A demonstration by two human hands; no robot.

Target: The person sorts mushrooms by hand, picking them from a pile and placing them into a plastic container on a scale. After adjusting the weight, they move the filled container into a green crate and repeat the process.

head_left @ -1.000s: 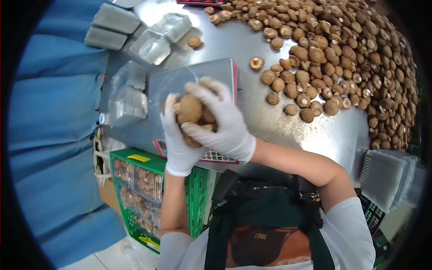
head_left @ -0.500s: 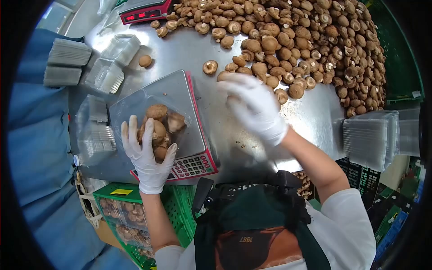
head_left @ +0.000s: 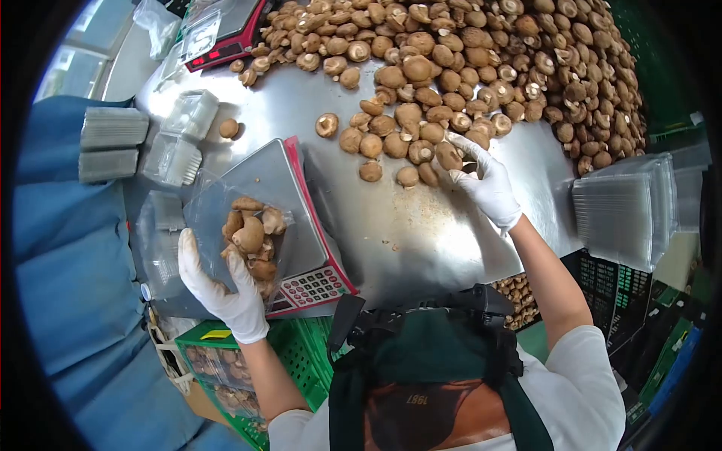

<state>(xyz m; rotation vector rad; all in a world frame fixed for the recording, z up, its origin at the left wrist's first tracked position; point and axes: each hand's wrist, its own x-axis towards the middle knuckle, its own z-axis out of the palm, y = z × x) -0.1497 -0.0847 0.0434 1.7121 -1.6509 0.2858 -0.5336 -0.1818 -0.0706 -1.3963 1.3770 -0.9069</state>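
Gloved in white, my left hand [head_left: 226, 293] is open at the near left side of a kitchen-type scale [head_left: 297, 177], thumb and fingers spread. Beside its thumb, several brown mushrooms [head_left: 248, 234] lie in a clear plastic tray [head_left: 214, 197] on the scale's plate. My right hand [head_left: 489, 192], also gloved, is at the front edge of the mushroom pile [head_left: 481, 56]. Its thumb and fingers close around one brown mushroom [head_left: 449, 156]. Several loose mushrooms [head_left: 370, 146] lie just left of it on the metal table [head_left: 398, 233].
Stacked clear trays stand at the left [head_left: 113, 143] and right [head_left: 624, 214]. Other clear trays [head_left: 173, 158] lie behind the scale. A second red scale [head_left: 229, 52] is at the back. Below the table edge, a green crate [head_left: 301, 353] sits near packed mushrooms [head_left: 226, 368].
My right hand has moved right and closed on a mushroom; several mushrooms now lie spread nearer on the table. My left hand has drawn back from the mushrooms in the tray.
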